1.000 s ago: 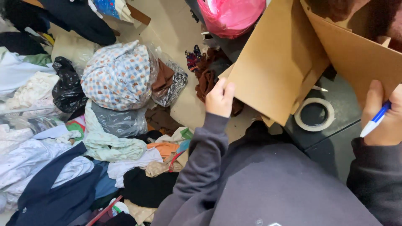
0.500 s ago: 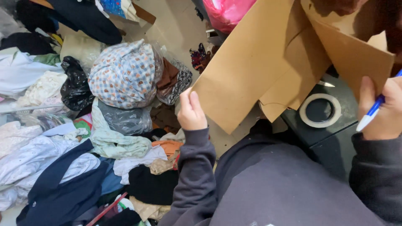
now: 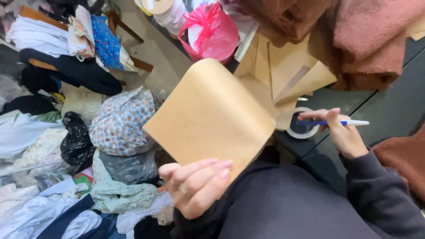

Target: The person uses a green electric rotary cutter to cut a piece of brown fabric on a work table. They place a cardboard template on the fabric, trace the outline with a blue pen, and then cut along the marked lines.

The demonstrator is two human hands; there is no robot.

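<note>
My left hand point(image 3: 195, 186) grips the near edge of a large brown paper sheet point(image 3: 212, 115), which curls up over the table edge. My right hand point(image 3: 338, 132) holds a blue and white pen point(image 3: 341, 123) beside the sheet's right side, its tip pointing right. A roll of white tape point(image 3: 304, 130) lies on the dark table point(image 3: 380, 119) just under that hand. More brown paper pieces point(image 3: 292, 73) lie behind the sheet. My dark sleeves fill the lower frame.
Brown fleece fabric point(image 3: 354, 40) covers the table's far right. A pink plastic bag point(image 3: 212, 31) sits beyond the paper. Heaps of clothes point(image 3: 57, 146) and a patterned bundle point(image 3: 121, 124) cover the floor at left, with a wooden frame point(image 3: 133, 62) draped in garments.
The brown sheet has swung down and to the left toward me. My left hand has moved lower along its edge. My right hand has shifted left with the pen, over the tape roll.
</note>
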